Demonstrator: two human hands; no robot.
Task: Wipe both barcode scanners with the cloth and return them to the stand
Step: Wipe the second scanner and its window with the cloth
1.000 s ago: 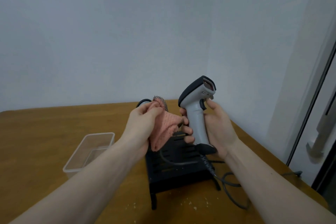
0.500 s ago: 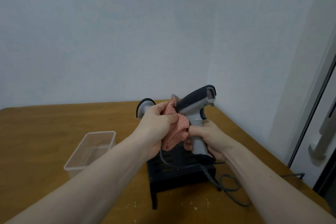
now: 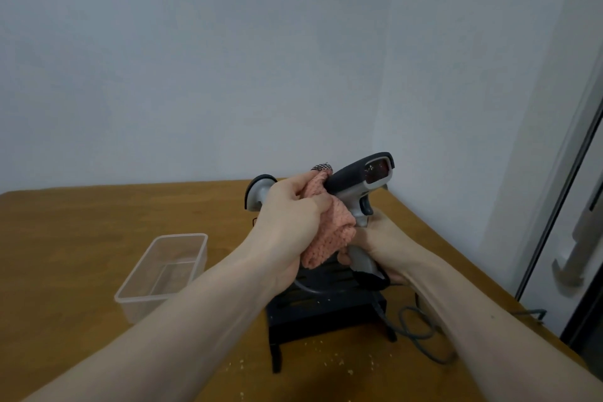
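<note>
My right hand (image 3: 383, 240) grips the handle of a grey and black barcode scanner (image 3: 362, 183), held above the black stand (image 3: 326, 307) with its scan window facing right. My left hand (image 3: 290, 219) holds a pink cloth (image 3: 329, 232) bunched against the back of the scanner's head and upper handle. The second scanner (image 3: 257, 192) sits in the stand behind my left hand, only its grey head showing. The held scanner's cable (image 3: 421, 336) trails down to the table at the right.
A clear plastic tub (image 3: 163, 271) stands on the wooden table (image 3: 65, 254) left of the stand. Crumbs lie on the table in front of the stand. The table's right edge runs beside a wall and a glass door (image 3: 574, 238).
My left hand has brought the cloth from beside the scanner onto its head. The scanner has tilted so its window turns right, and both hands have dropped slightly.
</note>
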